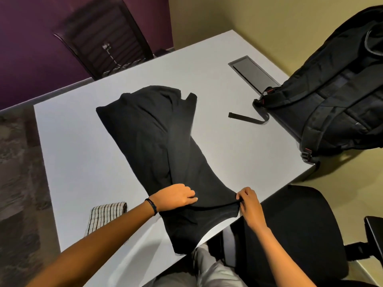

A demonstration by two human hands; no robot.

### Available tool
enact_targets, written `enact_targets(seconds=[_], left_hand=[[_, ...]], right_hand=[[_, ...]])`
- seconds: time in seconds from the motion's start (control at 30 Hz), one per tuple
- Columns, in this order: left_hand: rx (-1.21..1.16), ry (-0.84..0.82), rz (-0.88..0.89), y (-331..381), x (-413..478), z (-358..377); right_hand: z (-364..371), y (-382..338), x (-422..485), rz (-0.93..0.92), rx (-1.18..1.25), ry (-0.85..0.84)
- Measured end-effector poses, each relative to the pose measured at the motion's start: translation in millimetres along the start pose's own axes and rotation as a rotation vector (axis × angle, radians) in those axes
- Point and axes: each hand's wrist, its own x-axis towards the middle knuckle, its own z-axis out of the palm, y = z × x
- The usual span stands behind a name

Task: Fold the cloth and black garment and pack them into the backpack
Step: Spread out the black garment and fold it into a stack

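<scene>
Both our hands are gripping the near end of the black garment [157,137]: our left hand [176,196] is curling its fingers into a fold of the fabric, and our right hand [249,204] is pinching the edge beside it. The garment is lying lengthwise across the white table [83,141], its near end hanging over the edge. The striped cloth [105,214] is lying folded under our left forearm. The backpack [335,90] is sitting at the table's right side, well apart.

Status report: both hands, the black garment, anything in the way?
Left hand holds black garment down. Right hand pinches its near edge. Striped cloth folded beside left forearm. Backpack strap loose on table.
</scene>
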Motion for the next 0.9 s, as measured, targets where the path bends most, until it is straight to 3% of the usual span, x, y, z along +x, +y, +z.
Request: enact_targets(seconds=[0.17, 0.3, 0.47, 0.67, 0.9], left_hand=[[-0.079, -0.217, -0.054, 20, -7, 32], [-0.299, -0.344, -0.189, 25, -4, 30], [-0.494, -0.177, -0.229, 13, -8, 27], [-0.487, 0.064, -0.394, -32, -27, 19], [-0.555, 0.123, -0.707, -97, -49, 16]], right_hand=[[5, 2, 2, 0.024, -0.051, -0.105], [3, -2, 16, 0.086, -0.026, -0.106], [3, -24, 47, 0.219, 0.183, 0.014], [6, -75, 102, 0.279, 0.429, 0.138], [9, -120, 187, 0.306, 0.612, 0.092]])
